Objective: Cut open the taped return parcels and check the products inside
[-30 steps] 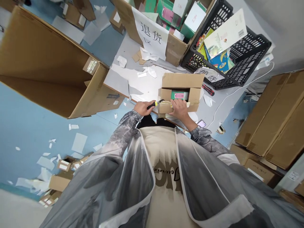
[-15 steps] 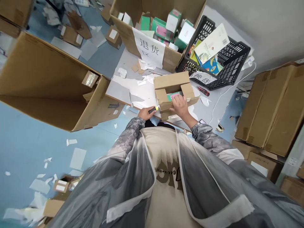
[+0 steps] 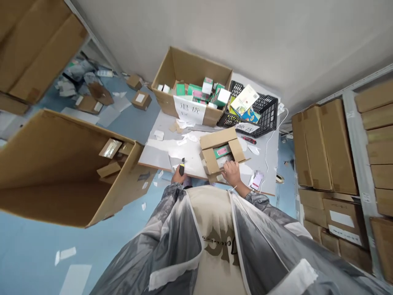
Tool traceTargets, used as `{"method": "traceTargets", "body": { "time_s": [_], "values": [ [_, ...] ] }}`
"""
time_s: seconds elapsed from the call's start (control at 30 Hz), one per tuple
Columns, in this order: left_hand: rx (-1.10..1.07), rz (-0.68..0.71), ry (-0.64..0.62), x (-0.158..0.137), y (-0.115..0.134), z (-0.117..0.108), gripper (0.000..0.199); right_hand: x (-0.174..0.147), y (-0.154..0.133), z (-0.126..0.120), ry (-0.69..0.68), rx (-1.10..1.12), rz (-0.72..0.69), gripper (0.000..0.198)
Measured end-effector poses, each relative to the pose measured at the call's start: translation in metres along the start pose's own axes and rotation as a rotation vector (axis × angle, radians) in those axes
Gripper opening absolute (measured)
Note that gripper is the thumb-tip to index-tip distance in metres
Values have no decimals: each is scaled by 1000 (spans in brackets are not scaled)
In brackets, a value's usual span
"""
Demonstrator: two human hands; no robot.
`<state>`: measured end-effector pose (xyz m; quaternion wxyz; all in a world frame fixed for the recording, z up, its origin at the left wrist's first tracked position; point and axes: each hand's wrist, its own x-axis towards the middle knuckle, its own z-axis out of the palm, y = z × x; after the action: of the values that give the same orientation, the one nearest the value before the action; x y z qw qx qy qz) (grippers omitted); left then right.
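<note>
A small cardboard box (image 3: 209, 160) stands open at the front edge of the table, its flaps spread out. Inside it lies a green and pink carton (image 3: 221, 151), along with something pale that I cannot make out. My right hand (image 3: 231, 173) is closed over the near side of this box, fingers curled at its opening. To the left of the box, my left hand (image 3: 177, 177) grips a black and yellow utility knife (image 3: 181, 168), which points away from me and is apart from the box.
Behind stand a large carton (image 3: 162, 101) of green and white boxes and a black crate (image 3: 266, 127) with booklets. A red utility knife (image 3: 248, 140), a phone (image 3: 256, 180) and paper scraps lie on the table (image 3: 156, 149). A big open carton (image 3: 70, 172) stands at left.
My left hand has drawn the knife away from the box to the left. The small box has turned and opened wider, showing more inside. The view has tilted up.
</note>
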<state>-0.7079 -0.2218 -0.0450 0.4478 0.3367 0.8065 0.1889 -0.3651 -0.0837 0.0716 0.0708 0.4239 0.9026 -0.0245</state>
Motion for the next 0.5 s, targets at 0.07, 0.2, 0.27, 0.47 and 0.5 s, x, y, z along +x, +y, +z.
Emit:
{"method": "traceTargets", "body": {
  "time_s": [0.07,0.2,0.27,0.47,0.5],
  "values": [
    [18,-37,10,18,4,-6,96,2,-8,2,-2,0,30,18],
    [73,-83,-15,48,18,-15,108,-1,-23,11,-1,8,94,18],
    [74,-121,-10,59,23,-19,106,-3,-32,16,13,19,137,17],
    [68,-97,66,82,22,-16,89,-3,-66,26,62,70,246,16],
    [90,-99,61,85,18,-14,87,-1,-72,27,77,81,262,16]
  ]
}}
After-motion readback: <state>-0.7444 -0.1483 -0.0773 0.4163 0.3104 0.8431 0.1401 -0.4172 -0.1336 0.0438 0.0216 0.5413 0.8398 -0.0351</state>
